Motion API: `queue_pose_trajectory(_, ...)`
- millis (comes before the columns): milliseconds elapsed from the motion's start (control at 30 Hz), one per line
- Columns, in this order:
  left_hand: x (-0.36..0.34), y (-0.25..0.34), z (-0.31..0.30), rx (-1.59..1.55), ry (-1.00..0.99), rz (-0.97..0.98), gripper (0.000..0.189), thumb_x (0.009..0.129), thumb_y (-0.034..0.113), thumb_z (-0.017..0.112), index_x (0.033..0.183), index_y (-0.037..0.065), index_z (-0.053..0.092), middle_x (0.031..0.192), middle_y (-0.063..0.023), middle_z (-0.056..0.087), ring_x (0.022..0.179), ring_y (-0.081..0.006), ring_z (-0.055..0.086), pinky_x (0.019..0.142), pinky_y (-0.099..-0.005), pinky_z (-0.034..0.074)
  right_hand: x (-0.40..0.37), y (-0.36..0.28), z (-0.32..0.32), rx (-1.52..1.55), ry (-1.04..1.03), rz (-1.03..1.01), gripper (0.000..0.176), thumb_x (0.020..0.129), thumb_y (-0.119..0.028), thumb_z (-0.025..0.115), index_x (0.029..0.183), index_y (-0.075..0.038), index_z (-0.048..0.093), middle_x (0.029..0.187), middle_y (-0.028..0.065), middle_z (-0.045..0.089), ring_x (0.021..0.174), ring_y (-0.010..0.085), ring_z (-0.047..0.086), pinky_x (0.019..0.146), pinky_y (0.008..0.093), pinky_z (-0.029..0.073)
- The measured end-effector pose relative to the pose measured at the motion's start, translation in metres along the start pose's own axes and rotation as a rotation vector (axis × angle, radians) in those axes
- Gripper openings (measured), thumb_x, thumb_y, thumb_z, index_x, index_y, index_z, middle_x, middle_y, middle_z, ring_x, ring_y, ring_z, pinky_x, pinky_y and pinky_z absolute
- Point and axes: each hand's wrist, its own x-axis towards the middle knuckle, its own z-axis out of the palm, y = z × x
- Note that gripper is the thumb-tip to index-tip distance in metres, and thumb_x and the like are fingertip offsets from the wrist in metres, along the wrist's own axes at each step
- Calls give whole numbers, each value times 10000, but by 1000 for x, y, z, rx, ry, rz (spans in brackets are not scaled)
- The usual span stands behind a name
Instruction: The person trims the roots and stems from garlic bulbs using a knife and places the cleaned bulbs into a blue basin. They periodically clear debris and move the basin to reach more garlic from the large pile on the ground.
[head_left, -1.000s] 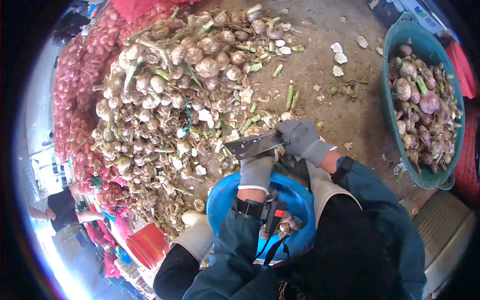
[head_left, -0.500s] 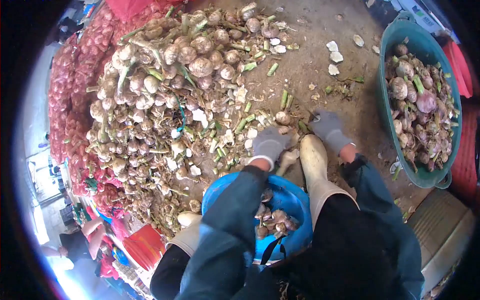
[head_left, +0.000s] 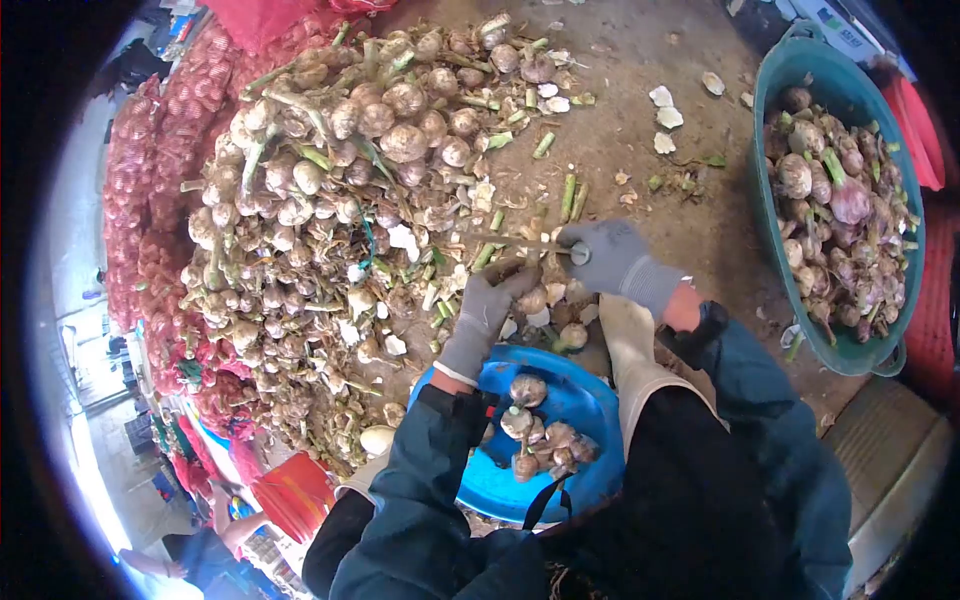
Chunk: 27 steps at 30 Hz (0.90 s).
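My left hand (head_left: 487, 308), in a grey glove, is closed on a garlic bulb (head_left: 513, 270) beyond the rim of the blue basin (head_left: 590, 384). In my gloved right hand (head_left: 612, 258) is a knife (head_left: 520, 243), its thin blade reaching left across the stem above my left hand. Several cut bulbs (head_left: 530, 390) rest in the basin between my legs. To the left spreads a large heap of garlic with stems (head_left: 403, 142).
A green tub (head_left: 848, 330) full of garlic stands at the right. Red mesh sacks (head_left: 135, 190) line the left. A red crate (head_left: 293, 497) and a person's arm are at lower left. Cut stems and peel litter the floor (head_left: 640, 150); cardboard (head_left: 880, 450) lies lower right.
My left hand has moved left and now holds a bulb. My right hand has come up and left from beside the boot, showing the knife. More of the basin's bulbs are visible.
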Motion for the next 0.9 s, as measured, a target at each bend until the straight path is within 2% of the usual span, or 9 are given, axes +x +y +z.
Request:
queue_pose_trajectory(133, -17, 14, -13, -312, -79, 54, 257, 762, 152, 500, 920, -49, 524, 806, -79, 575, 751, -166, 556, 690, -264, 445, 6, 83, 35, -139, -108, 328, 345, 681, -288, 508, 985, -129, 540, 916, 144, 567, 844, 307, 538, 752, 377, 422)
queue_pose_trajectory(167, -3, -6, -31, 6, -195, 315, 297, 754, 221, 517, 917, -27, 519, 830, -83, 574, 724, -176, 558, 662, -280, 451, 3, 92, 39, -129, -126, 419, 348, 683, -286, 505, 996, -139, 538, 917, 148, 566, 842, 305, 540, 751, 371, 424)
queue_pose_trajectory(200, -7, -6, -27, 7, -192, 306, 297, 754, 221, 517, 917, -27, 519, 830, -83, 574, 724, -176, 558, 662, -280, 451, -2, 89, 46, -124, -135, 418, 348, 683, -286, 505, 996, -139, 538, 917, 148, 566, 842, 305, 540, 751, 371, 424)
queue_pose_trajectory(267, -8, 0, -9, -965, 57, -200, 300, 766, 289, 486, 892, 19, 518, 838, -87, 570, 698, -190, 555, 624, -297, 458, -15, 84, 47, -65, 270, 379, 322, 680, -302, 508, 963, -154, 546, 864, 129, 578, 808, 298, 549, 713, 374, 433)
queue_pose_trajectory(400, 21, -34, -8, -1334, -150, -143, 203, 779, 299, 473, 809, 109, 537, 751, -56, 567, 696, -189, 555, 541, -302, 458, -11, 18, 32, -114, 125, 18, 265, 650, -304, 540, 863, -147, 540, 800, 82, 577, 750, 279, 560, 646, 386, 436)
queue_pose_trajectory(433, 9, -23, 4, -1318, 92, -200, 172, 765, 262, 478, 794, 112, 558, 758, -65, 576, 705, -212, 559, 596, -331, 460, -10, 5, 31, -137, 134, -85, 251, 641, -296, 551, 839, -143, 531, 775, 69, 574, 732, 272, 563, 626, 388, 435)
queue_pose_trajectory(767, 8, -35, 12, -1588, 31, -265, 163, 752, 233, 461, 781, 90, 534, 666, -61, 546, 638, -207, 523, 528, -299, 432, -5, -10, 39, -128, 213, -175, 262, 565, -229, 584, 802, -133, 524, 685, 81, 555, 652, 273, 554, 547, 378, 423)
queue_pose_trajectory(867, 1, -25, 19, -1274, 236, -155, 196, 783, 263, 411, 817, 101, 515, 671, -41, 530, 636, -182, 512, 471, -281, 409, -5, -1, 28, -197, 24, 34, 232, 698, -218, 491, 917, -150, 528, 823, 95, 584, 773, 255, 566, 665, 371, 447)
queue_pose_trajectory(900, -4, -39, 1, -1241, -214, 2, 208, 807, 245, 423, 888, 76, 512, 789, -35, 553, 720, -185, 556, 607, -283, 475, -2, 10, 23, -197, -95, 177, 239, 712, -219, 479, 934, -151, 535, 842, 104, 586, 784, 254, 565, 678, 367, 447)
